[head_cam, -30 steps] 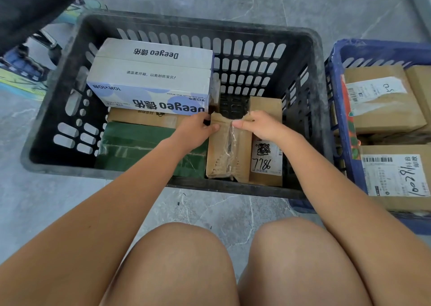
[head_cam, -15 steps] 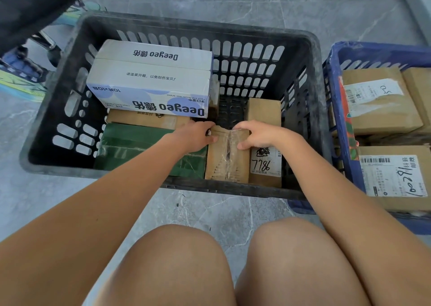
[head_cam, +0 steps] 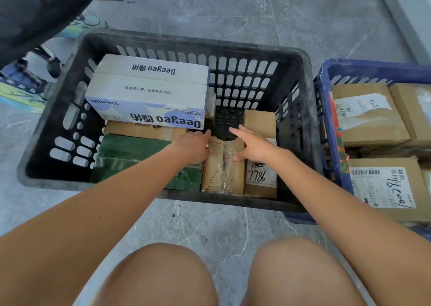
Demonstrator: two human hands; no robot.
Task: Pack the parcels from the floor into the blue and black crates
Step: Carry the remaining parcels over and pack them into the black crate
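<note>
The black crate (head_cam: 186, 41) holds a white Deeyeo box (head_cam: 149, 96), a green parcel (head_cam: 130, 149), a brown taped parcel (head_cam: 221, 175) and a brown box labelled 7786 (head_cam: 258, 119). The taped parcel lies wedged between the green parcel and the 7786 box. My left hand (head_cam: 193, 147) curls round its upper left corner. My right hand (head_cam: 251, 145) presses on its upper right part with straight fingers. To the right, the blue crate (head_cam: 373, 66) holds several brown labelled parcels (head_cam: 363, 128).
Another brown box (head_cam: 140, 129) lies under the Deeyeo box. Bare crate floor (head_cam: 226, 121) shows behind the taped parcel. Shoes (head_cam: 14, 89) and a person's dark garment (head_cam: 35, 7) are at the upper left. My knees are below, on grey tile floor (head_cam: 233, 7).
The taped parcel has sunk lower into the gap in the black crate. My right hand's fingers have straightened from gripping its top edge.
</note>
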